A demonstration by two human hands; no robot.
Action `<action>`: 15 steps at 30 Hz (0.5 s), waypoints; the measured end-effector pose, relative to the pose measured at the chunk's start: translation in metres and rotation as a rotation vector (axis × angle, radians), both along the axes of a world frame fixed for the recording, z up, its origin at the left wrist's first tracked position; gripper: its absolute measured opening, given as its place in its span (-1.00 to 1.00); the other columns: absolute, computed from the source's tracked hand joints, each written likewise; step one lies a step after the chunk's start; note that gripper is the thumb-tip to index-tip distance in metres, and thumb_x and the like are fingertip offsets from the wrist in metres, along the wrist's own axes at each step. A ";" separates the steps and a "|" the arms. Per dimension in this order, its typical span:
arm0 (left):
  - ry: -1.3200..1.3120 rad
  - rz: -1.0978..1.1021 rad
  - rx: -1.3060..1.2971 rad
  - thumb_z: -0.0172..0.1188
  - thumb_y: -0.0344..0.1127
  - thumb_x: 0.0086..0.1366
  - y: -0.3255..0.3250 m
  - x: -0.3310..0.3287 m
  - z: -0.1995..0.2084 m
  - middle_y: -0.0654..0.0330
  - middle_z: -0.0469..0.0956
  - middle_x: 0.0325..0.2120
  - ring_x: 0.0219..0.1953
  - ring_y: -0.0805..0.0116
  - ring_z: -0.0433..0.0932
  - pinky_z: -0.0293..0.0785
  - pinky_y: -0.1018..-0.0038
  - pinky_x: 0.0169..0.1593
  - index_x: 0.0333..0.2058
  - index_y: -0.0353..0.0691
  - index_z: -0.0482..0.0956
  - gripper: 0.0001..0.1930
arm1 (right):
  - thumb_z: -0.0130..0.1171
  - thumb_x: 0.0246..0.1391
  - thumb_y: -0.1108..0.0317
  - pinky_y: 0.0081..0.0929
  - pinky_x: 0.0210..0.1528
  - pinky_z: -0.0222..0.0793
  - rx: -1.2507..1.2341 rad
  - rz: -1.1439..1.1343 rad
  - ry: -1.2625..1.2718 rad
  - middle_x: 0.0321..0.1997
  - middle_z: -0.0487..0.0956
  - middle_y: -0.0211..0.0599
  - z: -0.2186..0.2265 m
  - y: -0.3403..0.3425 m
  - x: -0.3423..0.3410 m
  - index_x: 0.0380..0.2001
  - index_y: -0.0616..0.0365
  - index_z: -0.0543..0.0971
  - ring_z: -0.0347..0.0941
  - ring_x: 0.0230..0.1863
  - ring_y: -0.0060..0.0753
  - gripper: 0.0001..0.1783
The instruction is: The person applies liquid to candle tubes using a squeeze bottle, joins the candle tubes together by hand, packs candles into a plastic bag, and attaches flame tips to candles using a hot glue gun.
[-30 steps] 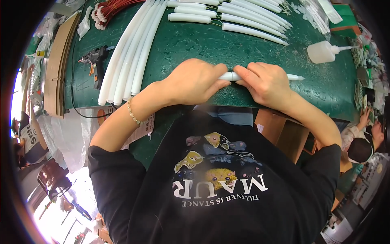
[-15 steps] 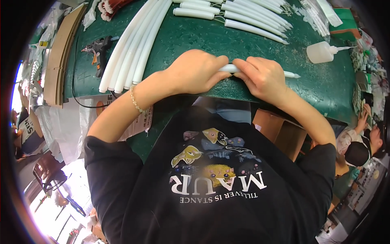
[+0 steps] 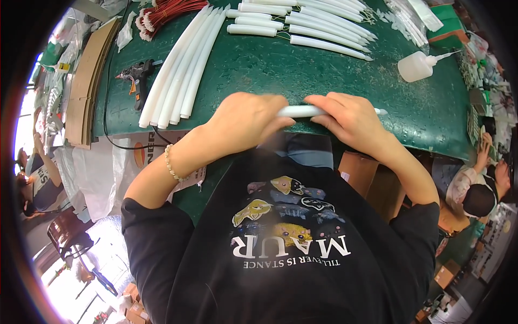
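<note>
Near the front edge of the green table, my two hands hold a white taper candle (image 3: 303, 111) level between them. My left hand (image 3: 249, 116), slightly blurred, is closed on its left end, which the fingers hide. My right hand (image 3: 352, 113) pinches it between thumb and fingers farther along, and the pointed tip sticks out past the knuckles. Left of my left hand lies a bundle of long white candle tubes (image 3: 183, 73). Beyond my hands, several shorter white candles (image 3: 329, 46) with thin wires showing between them lie in rows.
A black glue gun (image 3: 139, 81) with a cable rests at the left. A squeeze bottle (image 3: 415, 67) with a thin nozzle lies at the right. Red wires (image 3: 170, 16) are bundled at the far left, beside stacked cardboard (image 3: 89, 81). Another person (image 3: 477, 197) sits at the right.
My hands have moved slightly apart, baring more of the candle between them. They and the candle sit lower in the view, and the table contents have shifted a little with the camera.
</note>
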State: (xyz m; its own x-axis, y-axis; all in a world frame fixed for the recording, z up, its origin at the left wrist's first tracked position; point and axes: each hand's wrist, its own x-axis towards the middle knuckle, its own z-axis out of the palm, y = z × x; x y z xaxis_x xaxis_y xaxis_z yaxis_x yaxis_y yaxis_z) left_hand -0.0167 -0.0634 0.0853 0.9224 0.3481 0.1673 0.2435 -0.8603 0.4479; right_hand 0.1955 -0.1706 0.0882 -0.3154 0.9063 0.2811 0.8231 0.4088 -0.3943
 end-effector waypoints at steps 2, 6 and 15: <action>0.012 -0.084 0.001 0.13 -0.18 0.16 -0.004 0.002 0.001 0.07 0.47 -0.68 -0.61 0.06 0.48 0.37 0.23 -0.52 -0.47 -0.23 0.38 -0.76 | 0.21 -0.11 0.34 -0.36 -0.50 0.30 0.006 0.004 -0.046 -0.53 0.40 -0.31 0.003 -0.005 -0.003 -0.19 0.11 0.51 0.39 -0.52 -0.24 -0.67; -0.018 -0.106 0.006 0.11 -0.18 0.17 -0.006 0.006 -0.001 0.07 0.47 -0.67 -0.60 0.06 0.48 0.37 0.23 -0.53 -0.49 -0.23 0.37 -0.75 | 0.21 -0.13 0.34 -0.33 -0.57 0.25 0.027 0.002 -0.086 -0.59 0.37 -0.32 0.000 -0.010 -0.007 -0.20 0.12 0.52 0.35 -0.58 -0.24 -0.66; -0.083 -0.024 0.002 0.14 -0.21 0.14 -0.013 -0.006 -0.006 0.08 0.45 -0.68 -0.60 0.04 0.47 0.36 0.22 -0.53 -0.51 -0.24 0.37 -0.77 | 0.24 -0.18 0.35 -0.34 -0.56 0.27 0.055 0.025 -0.130 -0.59 0.38 -0.31 0.006 -0.003 -0.015 -0.26 0.15 0.54 0.37 -0.58 -0.22 -0.68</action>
State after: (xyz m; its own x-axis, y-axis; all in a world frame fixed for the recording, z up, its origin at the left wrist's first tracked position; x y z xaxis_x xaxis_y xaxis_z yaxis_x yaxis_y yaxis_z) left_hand -0.0229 -0.0768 0.0794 0.9132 0.3261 0.2443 0.1852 -0.8662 0.4640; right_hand 0.1802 -0.1733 0.0939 -0.3748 0.8820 0.2856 0.8550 0.4480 -0.2613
